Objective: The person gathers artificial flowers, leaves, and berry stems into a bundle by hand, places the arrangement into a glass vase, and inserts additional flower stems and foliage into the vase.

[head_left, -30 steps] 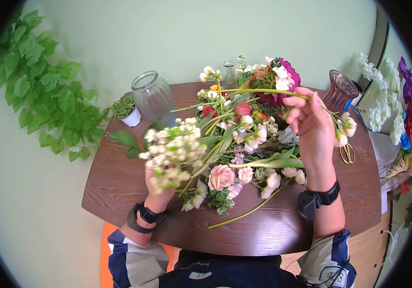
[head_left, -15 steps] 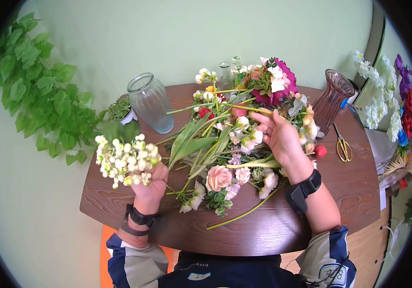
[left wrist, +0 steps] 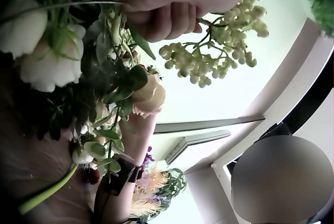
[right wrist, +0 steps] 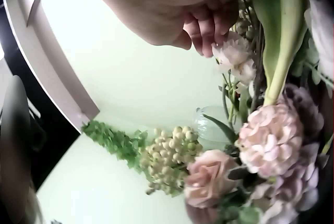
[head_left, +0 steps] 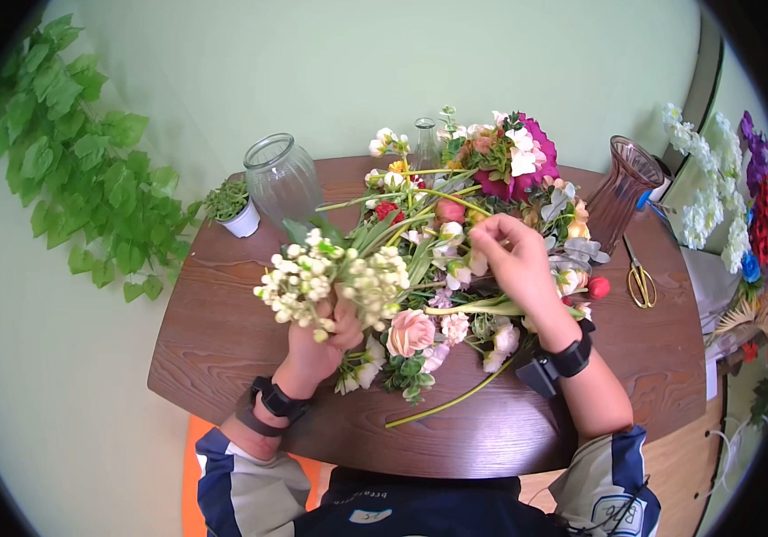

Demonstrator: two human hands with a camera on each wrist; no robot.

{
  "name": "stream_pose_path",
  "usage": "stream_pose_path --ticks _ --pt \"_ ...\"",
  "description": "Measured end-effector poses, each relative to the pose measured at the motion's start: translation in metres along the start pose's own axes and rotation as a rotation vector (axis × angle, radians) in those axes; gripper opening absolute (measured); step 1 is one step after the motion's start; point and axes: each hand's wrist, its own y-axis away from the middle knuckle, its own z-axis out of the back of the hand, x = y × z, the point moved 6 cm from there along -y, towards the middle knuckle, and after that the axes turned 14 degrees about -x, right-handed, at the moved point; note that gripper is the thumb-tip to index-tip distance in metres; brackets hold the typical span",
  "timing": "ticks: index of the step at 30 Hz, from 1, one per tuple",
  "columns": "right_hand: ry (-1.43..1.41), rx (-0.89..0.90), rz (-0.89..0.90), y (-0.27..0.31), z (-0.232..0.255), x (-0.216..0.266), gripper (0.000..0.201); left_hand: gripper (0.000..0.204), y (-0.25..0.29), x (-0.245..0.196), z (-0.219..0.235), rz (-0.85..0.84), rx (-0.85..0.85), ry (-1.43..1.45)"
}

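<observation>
My left hand (head_left: pixel 319 340) grips a spray of cream-white berries (head_left: pixel 292 285), whose clusters fan out above the fingers. The left wrist view shows the fingers curled round its stems, with the berries (left wrist: pixel 235 36) beyond the knuckles. My right hand (head_left: pixel 516 268) is over the flower heap, its fingers bent and their tips close to a white bud and the end of a green stem (head_left: pixel 455 199). In the right wrist view a pale pink-white flower (right wrist: pixel 235 57) overlaps those fingertips; I cannot tell if they pinch anything. Beneath lie a pink rose (head_left: pixel 411 332) and loose stems.
Behind the heap stand a wide glass vase (head_left: pixel 284 183), a small clear bottle (head_left: pixel 425 143) and a magenta flower (head_left: pixel 536 166). To the right are a purplish glass vase (head_left: pixel 621 192) and gold-handled scissors (head_left: pixel 641 285). A potted plant (head_left: pixel 237 210) is at left.
My right hand came down and left from raised beside a long white-flowered stem, and its fingers bent. My left hand swung the berry spray left, then back right towards the heap.
</observation>
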Motion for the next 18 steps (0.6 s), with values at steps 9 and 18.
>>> stream_pose_path --ticks 9,18 --pt "0.609 0.361 0.580 0.039 -0.032 0.026 0.042 0.027 0.001 0.008 -0.010 0.030 0.000 -0.082" --pt "0.479 0.388 0.818 0.056 -0.028 0.069 0.025 0.025 0.001 0.006 -0.004 -0.003 -0.094 -0.088"
